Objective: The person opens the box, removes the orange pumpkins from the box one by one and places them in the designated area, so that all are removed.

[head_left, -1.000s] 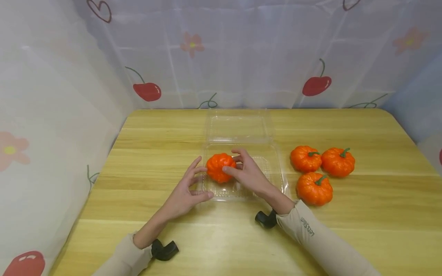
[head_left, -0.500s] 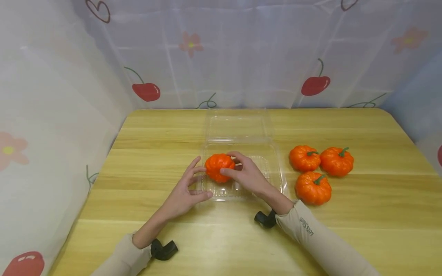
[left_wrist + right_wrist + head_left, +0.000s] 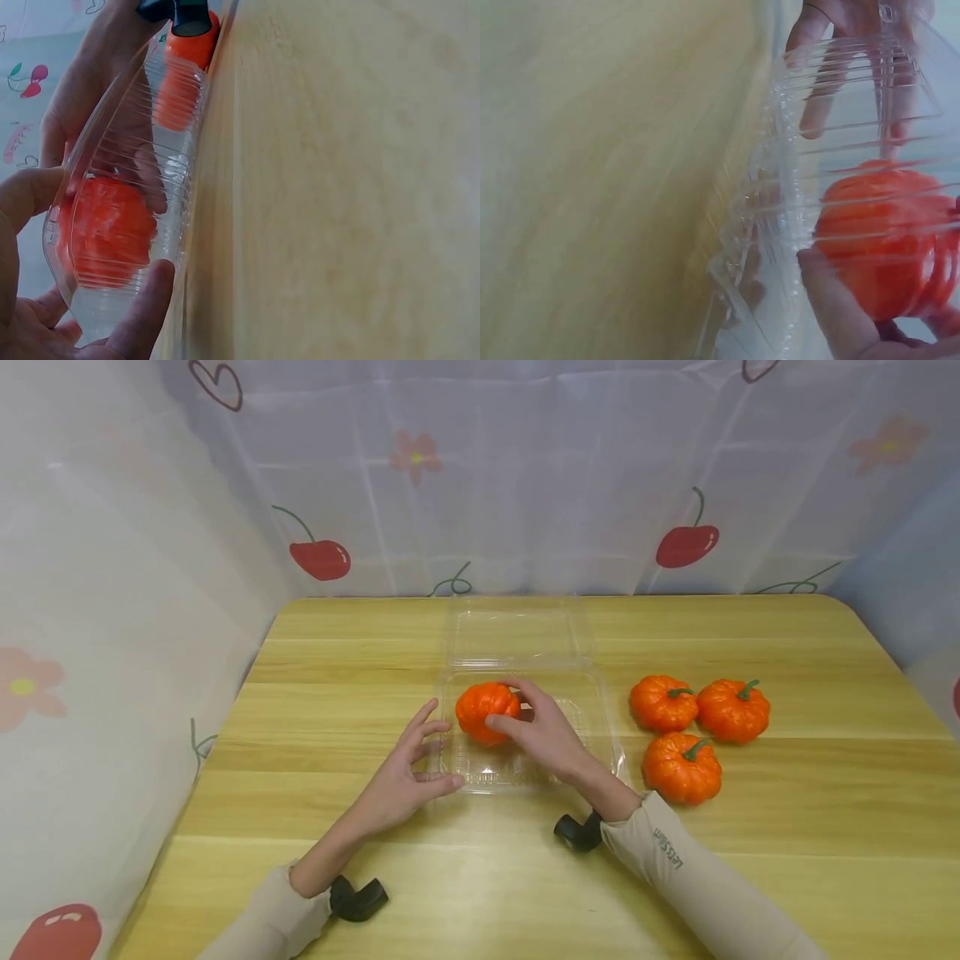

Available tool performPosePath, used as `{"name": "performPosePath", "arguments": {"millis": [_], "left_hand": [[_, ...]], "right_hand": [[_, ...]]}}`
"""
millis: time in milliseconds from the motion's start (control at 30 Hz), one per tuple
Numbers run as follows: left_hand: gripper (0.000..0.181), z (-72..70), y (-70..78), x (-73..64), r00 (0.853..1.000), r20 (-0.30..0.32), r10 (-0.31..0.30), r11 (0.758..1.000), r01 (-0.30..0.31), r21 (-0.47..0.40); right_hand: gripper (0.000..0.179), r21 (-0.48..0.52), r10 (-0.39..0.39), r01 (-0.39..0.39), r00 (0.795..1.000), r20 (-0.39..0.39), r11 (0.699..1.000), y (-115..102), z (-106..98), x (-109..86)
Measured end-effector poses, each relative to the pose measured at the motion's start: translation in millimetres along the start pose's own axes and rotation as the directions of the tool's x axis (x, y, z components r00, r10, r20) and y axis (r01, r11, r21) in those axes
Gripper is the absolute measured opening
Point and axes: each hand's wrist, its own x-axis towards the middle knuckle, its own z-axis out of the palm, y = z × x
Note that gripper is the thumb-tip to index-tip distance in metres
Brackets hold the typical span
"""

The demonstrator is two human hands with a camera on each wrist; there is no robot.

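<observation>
In the head view, my right hand (image 3: 546, 735) grips a small orange pumpkin (image 3: 483, 713) inside the left half of a clear plastic clamshell box (image 3: 525, 781). The thumb lies on the pumpkin's near side and the fingers curl behind it; no stem shows. My left hand (image 3: 401, 785) is spread along the box's left side, thumb at the front left corner, fingers reaching toward the rim. Through the ribbed wall in the left wrist view, the held pumpkin (image 3: 112, 232) shows between the hands. The right wrist view shows that pumpkin (image 3: 889, 247) with right-hand fingertips against it.
Three more orange pumpkins with green stems, at back left (image 3: 663, 703), back right (image 3: 733, 710) and front (image 3: 682, 768), sit right of the box. The box's lid (image 3: 517, 635) lies open toward the back of the wooden table (image 3: 337, 652). A patterned curtain (image 3: 510, 485) hangs behind.
My right hand has shifted the pumpkin slightly back and to the right within the box, leaving a wider gap to the left fingers. The left hand has stayed in place.
</observation>
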Motion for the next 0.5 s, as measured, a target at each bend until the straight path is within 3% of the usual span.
{"name": "performPosePath", "arguments": {"millis": [500], "left_hand": [[0.081,0.1,1.2,2.1,1.000,-0.001,0.023,1.000,-0.023,0.001]], "right_hand": [[0.054,0.014,-0.033,0.033,0.999,-0.015,0.999,-3.8,-5.6,-5.4]]}}
